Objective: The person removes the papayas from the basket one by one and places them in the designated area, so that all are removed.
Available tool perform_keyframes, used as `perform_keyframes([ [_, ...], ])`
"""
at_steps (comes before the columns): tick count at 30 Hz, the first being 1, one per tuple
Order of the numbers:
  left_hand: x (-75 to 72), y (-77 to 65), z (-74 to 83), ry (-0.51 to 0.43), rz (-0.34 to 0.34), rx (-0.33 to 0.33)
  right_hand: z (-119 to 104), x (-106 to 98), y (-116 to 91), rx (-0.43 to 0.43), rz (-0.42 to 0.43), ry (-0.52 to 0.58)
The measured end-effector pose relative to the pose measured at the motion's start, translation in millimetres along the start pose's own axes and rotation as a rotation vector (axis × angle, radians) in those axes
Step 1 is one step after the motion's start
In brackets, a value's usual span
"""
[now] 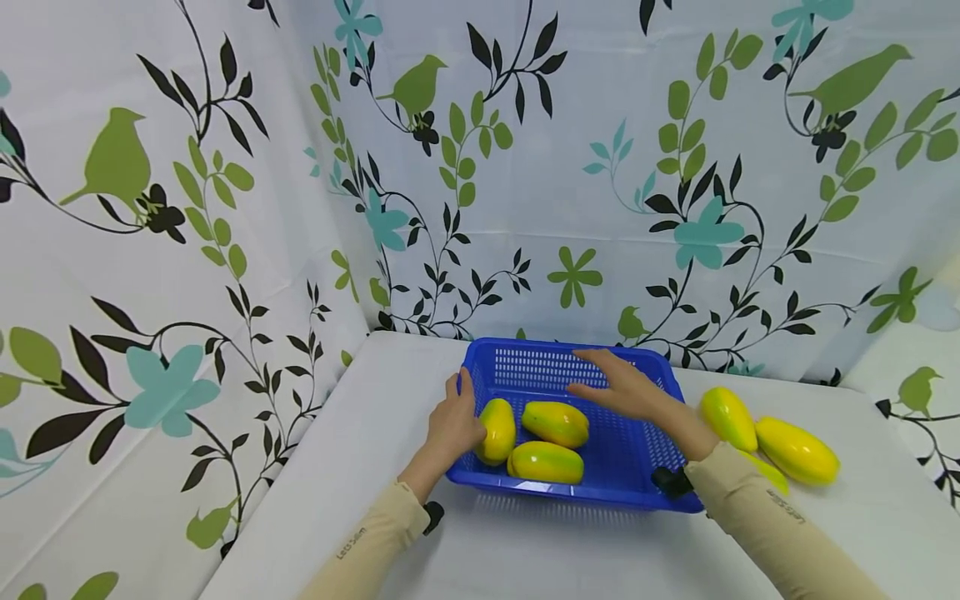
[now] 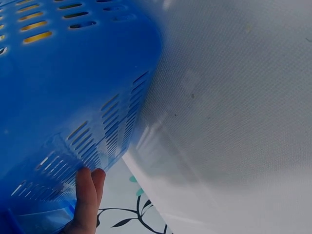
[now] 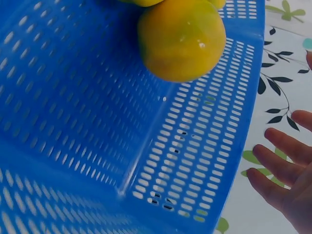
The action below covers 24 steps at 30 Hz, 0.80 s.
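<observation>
A blue plastic basket (image 1: 617, 457) with slotted walls holds three glossy yellow-green papaya-like fruits: one (image 1: 495, 432) along the left wall, one (image 1: 555, 423) in the middle and one (image 1: 545, 462) near the front wall. My left hand (image 1: 455, 421) grips the basket's left rim. Seen from the left wrist, two fingertips (image 2: 99, 176) lie against the slotted outer side of the basket (image 2: 58, 92). Over the basket's right part, my right hand (image 1: 618, 387) is held with fingers spread and nothing in them. The right wrist view shows this hand (image 3: 285, 180) beyond the rim, with a fruit (image 3: 183, 39) inside.
On the white table (image 1: 390, 392), right of the basket, lie three more such fruits: one (image 1: 727, 419) at the back, one (image 1: 797, 450) farther right, and one (image 1: 768, 473) partly hidden by the right sleeve. A curtain (image 1: 525, 208) printed with leaves and birds hangs behind and left.
</observation>
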<state>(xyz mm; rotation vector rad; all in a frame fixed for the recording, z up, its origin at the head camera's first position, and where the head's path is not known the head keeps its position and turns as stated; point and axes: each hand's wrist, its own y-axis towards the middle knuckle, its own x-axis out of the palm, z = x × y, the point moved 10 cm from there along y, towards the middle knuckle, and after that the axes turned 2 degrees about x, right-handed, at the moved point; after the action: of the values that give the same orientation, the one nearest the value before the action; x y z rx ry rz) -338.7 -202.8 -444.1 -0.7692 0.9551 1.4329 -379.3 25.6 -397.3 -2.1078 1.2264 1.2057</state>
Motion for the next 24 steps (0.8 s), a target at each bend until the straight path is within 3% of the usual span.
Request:
perform_keyframes([
  [13, -2.9, 0.3, 0.2, -0.017, 0.008, 0.01, 4, 32, 26, 0.022, -0.093, 0.001],
  [24, -0.2, -1.7, 0.1, -0.002, -0.002, 0.002, 7, 74, 29, 0.034, -0.22, -0.012],
])
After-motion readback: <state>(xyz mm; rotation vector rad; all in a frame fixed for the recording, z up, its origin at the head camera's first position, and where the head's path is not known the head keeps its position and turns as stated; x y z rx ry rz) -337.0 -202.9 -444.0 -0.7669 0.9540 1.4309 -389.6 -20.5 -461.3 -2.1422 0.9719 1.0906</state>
